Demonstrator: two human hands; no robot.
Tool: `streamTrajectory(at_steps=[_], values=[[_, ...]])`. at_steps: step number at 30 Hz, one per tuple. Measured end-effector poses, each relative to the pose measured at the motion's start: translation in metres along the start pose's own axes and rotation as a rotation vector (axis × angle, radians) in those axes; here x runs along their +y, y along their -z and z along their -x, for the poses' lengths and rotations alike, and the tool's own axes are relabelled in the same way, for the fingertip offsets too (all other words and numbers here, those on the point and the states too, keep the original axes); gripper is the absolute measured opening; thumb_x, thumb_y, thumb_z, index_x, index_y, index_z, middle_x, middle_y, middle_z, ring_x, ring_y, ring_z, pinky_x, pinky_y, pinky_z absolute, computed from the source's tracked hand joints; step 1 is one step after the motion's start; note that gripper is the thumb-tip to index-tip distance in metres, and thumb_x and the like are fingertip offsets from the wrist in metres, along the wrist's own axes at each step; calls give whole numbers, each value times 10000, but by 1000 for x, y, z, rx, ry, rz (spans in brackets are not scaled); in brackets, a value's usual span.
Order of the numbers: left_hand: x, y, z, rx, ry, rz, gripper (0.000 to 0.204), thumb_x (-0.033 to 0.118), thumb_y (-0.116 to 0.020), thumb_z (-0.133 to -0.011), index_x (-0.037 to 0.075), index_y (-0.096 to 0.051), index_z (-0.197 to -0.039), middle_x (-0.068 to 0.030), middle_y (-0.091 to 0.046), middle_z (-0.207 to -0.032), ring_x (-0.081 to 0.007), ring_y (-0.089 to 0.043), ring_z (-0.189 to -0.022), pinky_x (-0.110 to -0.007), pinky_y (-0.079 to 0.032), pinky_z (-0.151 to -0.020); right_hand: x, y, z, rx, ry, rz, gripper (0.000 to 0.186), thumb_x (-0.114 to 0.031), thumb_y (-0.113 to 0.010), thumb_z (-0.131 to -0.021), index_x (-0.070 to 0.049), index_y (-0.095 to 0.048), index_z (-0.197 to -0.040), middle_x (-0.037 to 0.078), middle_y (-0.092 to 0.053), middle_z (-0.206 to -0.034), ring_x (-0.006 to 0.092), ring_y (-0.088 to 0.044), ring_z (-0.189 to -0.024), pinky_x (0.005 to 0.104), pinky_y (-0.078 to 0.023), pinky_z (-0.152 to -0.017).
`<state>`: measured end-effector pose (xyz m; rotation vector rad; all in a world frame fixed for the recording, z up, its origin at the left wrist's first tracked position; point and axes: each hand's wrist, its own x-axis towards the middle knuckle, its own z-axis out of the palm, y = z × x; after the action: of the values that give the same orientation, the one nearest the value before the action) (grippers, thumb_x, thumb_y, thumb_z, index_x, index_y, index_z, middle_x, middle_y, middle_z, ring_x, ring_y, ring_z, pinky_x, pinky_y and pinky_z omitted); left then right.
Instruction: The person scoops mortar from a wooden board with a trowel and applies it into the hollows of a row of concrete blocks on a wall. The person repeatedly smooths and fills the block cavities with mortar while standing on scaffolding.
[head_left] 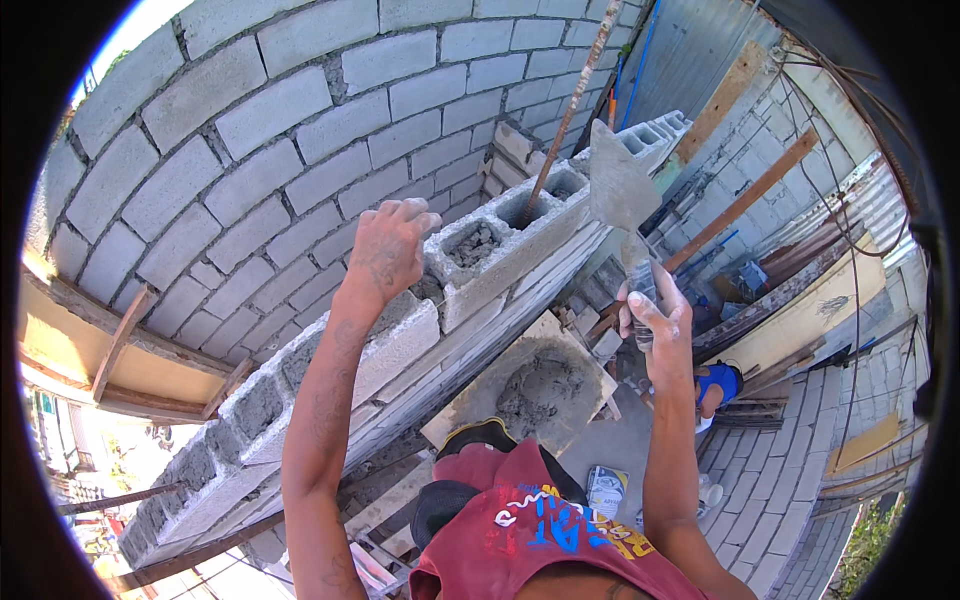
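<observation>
- The right hand is closed in a fist round the handle of a brick trowel, whose pointed steel blade stands up and leans toward the wall top. The blade looks nearly bare; I cannot tell if any mortar clings to its hidden face.
- The left hand lies fingers-down, loosely curled, on the corner of the topmost concrete block. It presses or steadies the block and grips nothing.
- That block sits at the end of the unfinished top course, its hollow cores partly filled with mortar. A rusty rebar rises out of one core, just beside the trowel blade.
- Below, between the forearms, a mortar board carries a grey heap of wet mortar, resting on scaffold planks.
- Risk: the block is likely on fresh bedding, so an uneven push from the left hand could tilt it or slide it off line.
- Risk: the trowel point is near both the rebar and the left fingers. A careless swing could glance off the bar or nick the hand.
- Risk: the person works well above ground, and another person in blue is below. Dropped mortar, the trowel or a loose block could fall on them.
- Risk: the mortar board lies close to the plank edge and could be kicked over.
</observation>
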<state>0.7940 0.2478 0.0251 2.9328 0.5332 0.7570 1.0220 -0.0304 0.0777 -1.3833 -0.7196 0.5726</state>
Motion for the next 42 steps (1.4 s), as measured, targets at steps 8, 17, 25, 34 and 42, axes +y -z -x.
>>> streamTrajectory(at_steps=[8,17,25,34,42], values=[[13,-26,12,-287,-204,133,153,184,-797,-657,173,-739,-799,14,-726,-912,-179,-663,-962,-374,-458,-927,191,142,165,-27,-650,225,391,-119,-744,-768,-20,-657,-1135,40,-660,-885,127,-614,-770,276,-479,-713],[67,1,47,340,40,278,291,44,-793,-655,80,-673,-918,-84,-695,-874,-284,-642,-856,-418,-465,-853,254,288,313,797,-538,-4,159,-226,-571,-989,-91,-521,-921,46,-551,-629,189,-571,-473,339,-479,-411],[245,-320,178,-402,744,1273,271,172,-836,-787,37,-674,-956,-99,-710,-875,-172,-682,-841,-313,-532,-783,450,242,303,236,-1108,908,405,-205,-685,-760,-38,-583,-1115,155,-685,-864,276,-700,-795,417,-573,-697],[254,-557,386,-1608,210,602,553,391,-637,-916,13,-548,-1310,-195,-689,-1065,-355,-689,-963,-467,-526,-867,803,293,138,-11,-610,1606,240,-95,-625,-860,-34,-565,-1085,184,-676,-910,351,-701,-815,439,-573,-663],[263,-580,336,-1594,490,644,629,432,-699,-879,29,-506,-1321,-214,-668,-1115,-404,-657,-1005,-492,-508,-884,889,124,367,3,-1165,991,498,-155,-605,-905,67,-424,-1312,272,-655,-949,408,-703,-879,492,-556,-724]])
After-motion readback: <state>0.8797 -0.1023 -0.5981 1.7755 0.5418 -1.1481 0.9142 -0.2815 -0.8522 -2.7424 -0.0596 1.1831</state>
